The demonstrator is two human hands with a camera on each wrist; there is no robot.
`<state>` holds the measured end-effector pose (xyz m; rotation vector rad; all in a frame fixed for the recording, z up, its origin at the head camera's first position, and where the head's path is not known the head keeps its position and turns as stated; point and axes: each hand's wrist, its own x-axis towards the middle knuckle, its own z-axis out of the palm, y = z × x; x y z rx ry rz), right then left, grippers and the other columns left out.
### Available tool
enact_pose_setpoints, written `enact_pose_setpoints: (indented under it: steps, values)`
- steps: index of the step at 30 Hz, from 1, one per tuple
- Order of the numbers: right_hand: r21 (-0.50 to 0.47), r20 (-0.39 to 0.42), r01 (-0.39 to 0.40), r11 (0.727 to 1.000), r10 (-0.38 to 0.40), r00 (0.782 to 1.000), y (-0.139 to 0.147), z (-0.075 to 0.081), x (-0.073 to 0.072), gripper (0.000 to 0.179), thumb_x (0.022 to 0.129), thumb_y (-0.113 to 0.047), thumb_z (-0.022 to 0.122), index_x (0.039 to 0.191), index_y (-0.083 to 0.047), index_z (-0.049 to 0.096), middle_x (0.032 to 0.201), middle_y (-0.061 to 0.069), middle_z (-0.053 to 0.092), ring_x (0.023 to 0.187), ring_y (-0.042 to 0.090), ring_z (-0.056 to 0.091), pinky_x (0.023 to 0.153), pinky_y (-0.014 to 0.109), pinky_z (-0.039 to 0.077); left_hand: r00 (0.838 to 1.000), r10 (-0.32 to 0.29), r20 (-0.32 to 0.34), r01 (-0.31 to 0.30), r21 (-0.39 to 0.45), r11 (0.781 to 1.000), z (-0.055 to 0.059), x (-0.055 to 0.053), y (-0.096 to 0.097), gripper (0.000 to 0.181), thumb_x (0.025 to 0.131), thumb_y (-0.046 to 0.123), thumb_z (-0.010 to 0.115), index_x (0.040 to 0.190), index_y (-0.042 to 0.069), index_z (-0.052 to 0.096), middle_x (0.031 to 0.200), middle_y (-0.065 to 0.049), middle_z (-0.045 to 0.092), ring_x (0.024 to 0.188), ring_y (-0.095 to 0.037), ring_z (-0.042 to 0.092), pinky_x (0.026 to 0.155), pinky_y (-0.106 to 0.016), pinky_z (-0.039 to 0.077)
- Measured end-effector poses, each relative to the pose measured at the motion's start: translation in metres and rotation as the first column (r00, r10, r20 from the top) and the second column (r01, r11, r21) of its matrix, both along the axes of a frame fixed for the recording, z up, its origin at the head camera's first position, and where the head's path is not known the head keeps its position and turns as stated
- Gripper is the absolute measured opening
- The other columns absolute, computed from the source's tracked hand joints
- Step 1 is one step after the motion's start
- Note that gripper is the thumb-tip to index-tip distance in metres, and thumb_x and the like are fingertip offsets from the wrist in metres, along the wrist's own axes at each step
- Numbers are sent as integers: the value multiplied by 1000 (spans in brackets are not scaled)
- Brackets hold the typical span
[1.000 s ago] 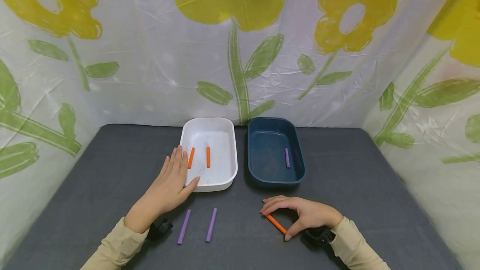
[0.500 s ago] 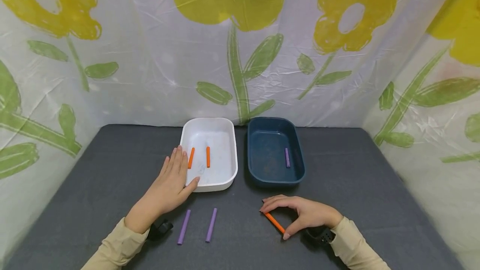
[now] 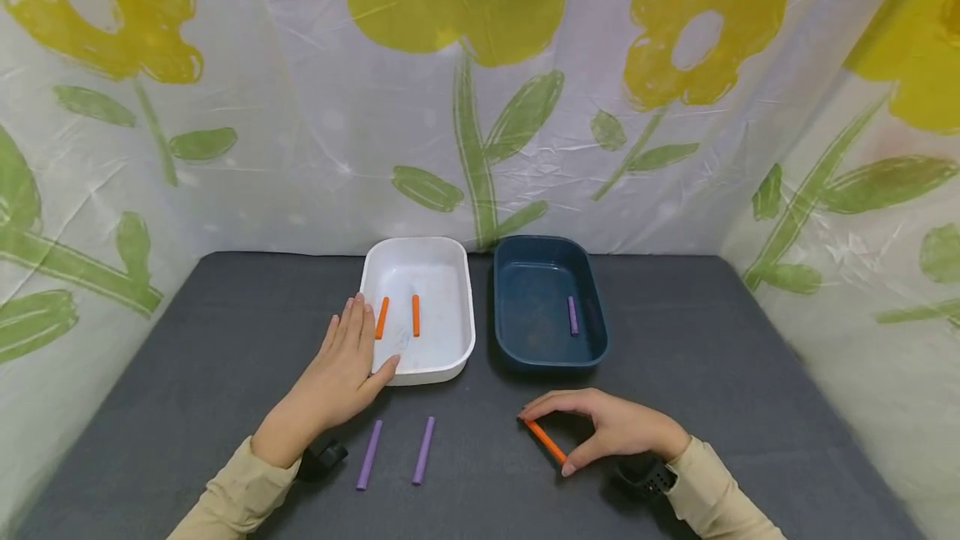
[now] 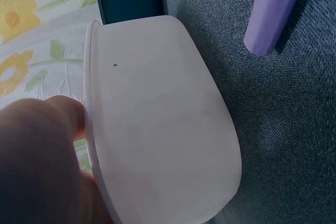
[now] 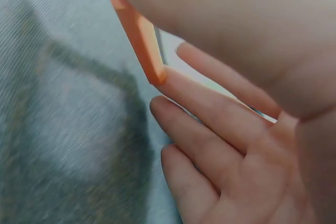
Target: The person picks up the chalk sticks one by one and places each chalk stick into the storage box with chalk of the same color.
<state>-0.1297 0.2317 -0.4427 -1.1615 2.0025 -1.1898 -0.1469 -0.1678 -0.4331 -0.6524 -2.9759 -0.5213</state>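
Slightly forward and to the left, my right hand (image 3: 622, 432) has shifted since the earlier frame, taking with it the slim orange stick (image 3: 545, 442) that it pinches end to end, thumb at the nearer tip and fingertips at the farther one. Whether the stick fully clears the dark grey cloth (image 3: 480, 515), I cannot tell. My left hand (image 3: 341, 373) stays where it was, fingers straight along the left wall of the white rounded-rectangular tray (image 3: 442, 344), thumb by its near rim, seemingly steadying it.

Two shorter-looking orange sticks (image 3: 416, 315) lie apart inside that tray; one purple stick (image 3: 573, 316) lies in the dark blue rounded tray (image 3: 532, 340) just beside it. Two more slim purple sticks (image 3: 423, 450) lie on the cloth nearer me, between my wrists.

I judge the step in hand to be picking up this orange stick. The next move seems to call for even pressure on both tips, so it doesn't pivot or slip as I raise it.
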Motion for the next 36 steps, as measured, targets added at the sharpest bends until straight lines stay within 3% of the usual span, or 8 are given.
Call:
enact_pose_setpoints:
  steps: [7, 11, 21, 28, 36]
  values:
    - [-38, -20, 33, 999, -34, 999, -9, 19, 1, 68, 82, -12, 82, 143, -8, 52, 143, 12, 53, 132, 21, 49, 106, 44, 42, 1000, 8, 18, -8, -8, 1000, 0, 0, 2, 83, 105, 44, 42, 151, -17, 10, 159, -33, -2, 148, -46, -1, 117, -59, 7]
    - [-36, -40, 70, 997, -71, 997, -15, 32, 0, 71, 82, -12, 82, 146, -12, 49, 146, 8, 51, 134, 21, 47, 107, 48, 40, 1000, 11, 16, -11, -9, 1000, 0, 1, 2, 82, 105, 43, 42, 151, -17, 10, 159, -34, -2, 148, -46, 0, 117, -60, 8]
    - [-80, -160, 65, 995, -78, 984, -26, 54, -8, 76, 83, -20, 81, 149, -9, 45, 145, 9, 52, 131, 25, 50, 105, 34, 43, 1000, 6, -5, -6, -3, 1000, 0, 1, 1, 83, 104, 43, 43, 150, -18, 11, 159, -34, -1, 148, -47, 1, 117, -60, 9]
    - [-110, -195, 130, 985, -150, 969, -40, 74, -13, 76, 85, -18, 80, 151, -16, 44, 147, 3, 51, 133, 20, 49, 105, 41, 44, 1000, 3, 2, -3, -5, 1000, 2, 0, 0, 83, 105, 42, 43, 151, -17, 8, 159, -34, -2, 148, -46, -1, 117, -60, 8]
    - [-131, -213, 228, 965, -252, 944, -58, 94, -20, 74, 83, -25, 82, 149, -16, 48, 147, -3, 51, 135, 15, 47, 108, 39, 41, 1000, 7, 5, -7, -8, 1000, 1, 0, 0, 83, 104, 42, 44, 151, -17, 8, 159, -33, -2, 148, -46, 0, 117, -60, 8]
